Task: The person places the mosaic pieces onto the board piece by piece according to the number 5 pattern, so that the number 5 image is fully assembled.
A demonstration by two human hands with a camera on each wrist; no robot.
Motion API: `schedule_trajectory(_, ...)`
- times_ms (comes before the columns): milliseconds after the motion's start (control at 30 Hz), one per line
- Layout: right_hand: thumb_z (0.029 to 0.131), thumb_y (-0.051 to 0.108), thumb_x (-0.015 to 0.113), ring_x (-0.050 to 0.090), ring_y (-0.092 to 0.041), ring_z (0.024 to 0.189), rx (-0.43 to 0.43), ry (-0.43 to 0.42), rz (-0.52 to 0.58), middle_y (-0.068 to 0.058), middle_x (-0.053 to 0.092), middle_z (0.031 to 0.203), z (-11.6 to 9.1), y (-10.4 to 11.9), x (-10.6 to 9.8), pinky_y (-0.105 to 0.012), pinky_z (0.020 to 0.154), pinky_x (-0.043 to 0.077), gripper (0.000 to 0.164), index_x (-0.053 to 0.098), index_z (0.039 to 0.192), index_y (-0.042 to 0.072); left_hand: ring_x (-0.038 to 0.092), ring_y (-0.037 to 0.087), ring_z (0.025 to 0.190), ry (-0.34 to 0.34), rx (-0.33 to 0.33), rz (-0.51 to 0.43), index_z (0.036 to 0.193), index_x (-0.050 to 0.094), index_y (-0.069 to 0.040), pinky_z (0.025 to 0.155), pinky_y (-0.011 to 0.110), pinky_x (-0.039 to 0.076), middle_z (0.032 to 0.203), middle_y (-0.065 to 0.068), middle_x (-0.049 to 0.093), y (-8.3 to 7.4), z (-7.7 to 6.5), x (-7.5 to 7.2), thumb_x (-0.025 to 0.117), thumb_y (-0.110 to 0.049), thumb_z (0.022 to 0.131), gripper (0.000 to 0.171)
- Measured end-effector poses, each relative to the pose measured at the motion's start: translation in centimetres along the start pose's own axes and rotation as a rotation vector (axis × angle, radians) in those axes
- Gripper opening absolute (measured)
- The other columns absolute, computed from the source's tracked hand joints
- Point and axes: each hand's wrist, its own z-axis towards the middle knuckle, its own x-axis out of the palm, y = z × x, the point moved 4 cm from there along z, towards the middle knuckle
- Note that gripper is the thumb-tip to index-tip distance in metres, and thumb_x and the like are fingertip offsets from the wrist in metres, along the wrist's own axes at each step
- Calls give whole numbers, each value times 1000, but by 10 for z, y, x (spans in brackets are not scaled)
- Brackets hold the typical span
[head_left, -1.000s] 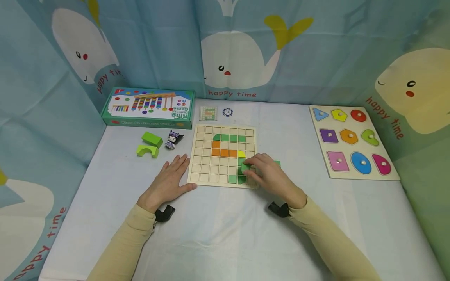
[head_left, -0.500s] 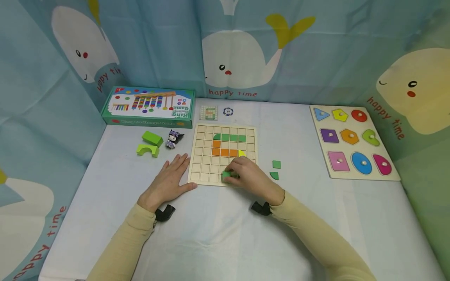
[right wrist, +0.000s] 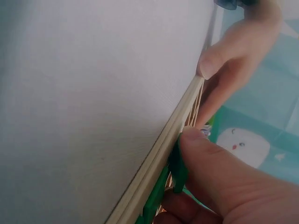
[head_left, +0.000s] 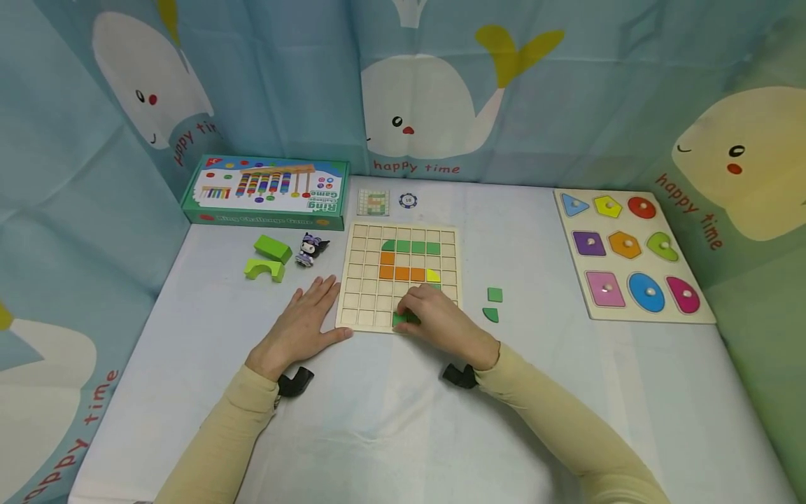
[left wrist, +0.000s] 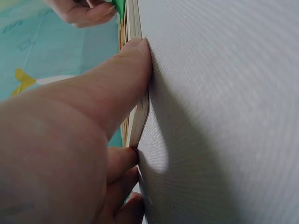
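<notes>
A wooden grid board (head_left: 368, 287) lies on the table in front of me. My right hand (head_left: 443, 322) is over its near side and pinches a green tile (right wrist: 177, 163) between thumb and fingers, tilted at the near edge of the grid. That hand hides part of the lower cells. Green tiles (head_left: 411, 247) form a row near the top; orange tiles (head_left: 403, 274) bend below it and end at a yellow tile (head_left: 433, 275). My left hand (head_left: 296, 332) rests with fingers stretched out against the board's left edge, its thumb (left wrist: 133, 60) touching the near corner.
Loose green pieces, a square (head_left: 495, 295) and a quarter-round (head_left: 491, 315), lie right of the board. Behind it are a pattern card (head_left: 373, 202) and a chip (head_left: 408, 201). Left stand a game box (head_left: 264, 192), green blocks (head_left: 273, 248) and a figurine (head_left: 310, 250). A shape puzzle (head_left: 636, 262) lies right.
My right hand has moved left and toward me across the board, carrying the green tile from the right-hand column down to the bottom row. My left hand has stayed put.
</notes>
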Motion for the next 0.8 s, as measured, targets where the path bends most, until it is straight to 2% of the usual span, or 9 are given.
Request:
schedule_trajectory(267,79,22,84,54,-18,82,-14,-16,-22,1,62,85,0,0,3,-33,79,45,20,71,86,9,11,31,146,0,-4,-3,153,25,0,114,54,10,160,15,18,1,0,0,65,-52,90,91)
schedule_trajectory(433,82,23,82,56,-19,90,-8,-28,7,1,64,92,-7,-4,0,-34,83,45,21,72,93,8,11,31,146,-1,-3,-2,153,25,1,114,54,10,160,15,18,0,0,0,64,-52,90,91)
schedule_trajectory(667,83,19,80,56,-21,95,7,-108,57,-2,66,101,-35,-24,-16,-35,85,46,25,72,103,6,11,31,146,-2,-3,-3,153,26,1,114,55,9,160,15,18,0,0,0,65,-52,90,91)
schedule_trajectory(800,82,18,81,55,-21,93,71,-135,54,-3,65,102,-57,-39,-28,-37,81,47,27,72,103,4,10,31,147,2,-8,-1,153,25,1,114,54,9,160,15,17,0,-1,0,64,-52,90,91)
